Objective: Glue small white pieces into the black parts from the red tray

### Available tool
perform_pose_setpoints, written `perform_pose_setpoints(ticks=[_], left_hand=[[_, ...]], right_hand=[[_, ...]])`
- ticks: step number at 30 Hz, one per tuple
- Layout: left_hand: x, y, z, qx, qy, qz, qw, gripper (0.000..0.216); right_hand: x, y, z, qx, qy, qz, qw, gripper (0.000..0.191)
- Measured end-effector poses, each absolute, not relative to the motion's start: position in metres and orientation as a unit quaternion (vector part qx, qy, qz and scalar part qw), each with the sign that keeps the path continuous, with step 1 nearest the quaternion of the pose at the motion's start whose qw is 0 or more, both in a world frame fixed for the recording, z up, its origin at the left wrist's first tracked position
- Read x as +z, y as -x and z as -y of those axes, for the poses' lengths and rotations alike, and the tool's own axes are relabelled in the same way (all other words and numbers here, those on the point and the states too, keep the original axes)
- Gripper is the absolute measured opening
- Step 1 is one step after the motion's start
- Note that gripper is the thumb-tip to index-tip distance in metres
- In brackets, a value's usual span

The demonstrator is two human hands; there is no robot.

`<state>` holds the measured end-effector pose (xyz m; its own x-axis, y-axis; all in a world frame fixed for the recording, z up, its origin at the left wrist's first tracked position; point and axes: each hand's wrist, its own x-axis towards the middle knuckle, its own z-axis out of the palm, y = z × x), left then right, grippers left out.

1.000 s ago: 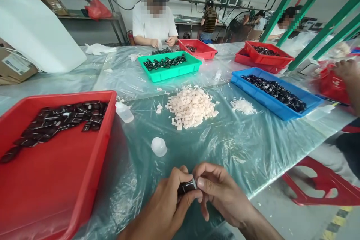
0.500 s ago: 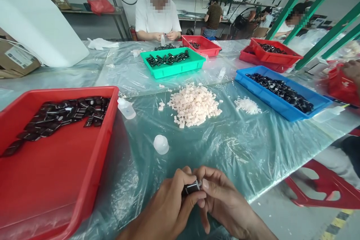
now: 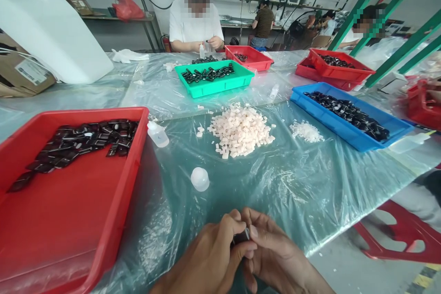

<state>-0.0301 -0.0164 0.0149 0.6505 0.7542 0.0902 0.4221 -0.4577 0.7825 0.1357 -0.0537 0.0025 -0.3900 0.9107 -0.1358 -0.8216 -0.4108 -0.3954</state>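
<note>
Low in the view, my left hand (image 3: 217, 248) is closed around a small black case (image 3: 241, 237), pinched between thumb and fingers. My right hand (image 3: 272, 243) meets it from the other side, its thumb and forefinger closed on the case's end. A thin pale edge shows at that end; the fingertips hide the rest. Just beyond my hands stands a small translucent white cap or bottle (image 3: 200, 179). Farther out lies a heap of small cream-coloured pieces (image 3: 241, 131), with a smaller pile of white bits (image 3: 306, 131) to its right.
A large red tray (image 3: 120, 206) of black cases fills the left side, with a small dropper bottle (image 3: 158, 134) beside it. Green (image 3: 220, 85) and blue (image 3: 344, 133) trays hold more black parts. Across the plastic-covered table sits a co-worker (image 3: 196, 27). A white jug (image 3: 62, 32) stands far left.
The right fingertips have come closer against the case's end, covering the pale bit that showed there. The view has shifted slightly; the trays and piles stay put.
</note>
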Motion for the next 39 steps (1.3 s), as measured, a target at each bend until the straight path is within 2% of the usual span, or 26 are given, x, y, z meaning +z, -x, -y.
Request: perform_pose_setpoints(ticks=[8,12,16,22,29,35,37,39], left_hand=[[0.021,0.03,0.019,0.208,-0.826,-0.352,0.388,0.015],[0.022,0.028,0.013,0.22,-0.82,-0.318,0.422,0.008],[0.022,0.025,0.009,0.225,-0.816,-0.286,0.449,0.009],[0.019,0.028,0.012,0.228,-0.828,-0.274,0.433,0.003],[0.025,0.029,0.008,0.218,-0.832,-0.289,0.421,0.013],[0.027,0.026,0.009,0.24,-0.833,-0.325,0.379,0.015],[0.024,0.025,0.011,0.235,-0.846,-0.331,0.346,0.018],[0.02,0.024,0.014,0.226,-0.86,-0.335,0.312,0.032]], right_hand=[[0.0,-0.129,0.055,0.814,0.158,0.136,0.542,0.026],[0.0,-0.128,0.058,0.81,0.174,0.136,0.544,0.022],[0.002,-0.131,0.06,0.809,0.193,0.131,0.54,0.021],[0.001,-0.132,0.061,0.815,0.212,0.143,0.52,0.023],[0.008,-0.132,0.053,0.806,0.268,0.191,0.491,0.031],[0.029,-0.154,0.051,0.688,0.378,0.364,0.502,0.034],[0.038,-0.157,0.055,0.619,0.431,0.451,0.476,0.023],[0.042,-0.157,0.058,0.544,0.481,0.525,0.444,0.015]])
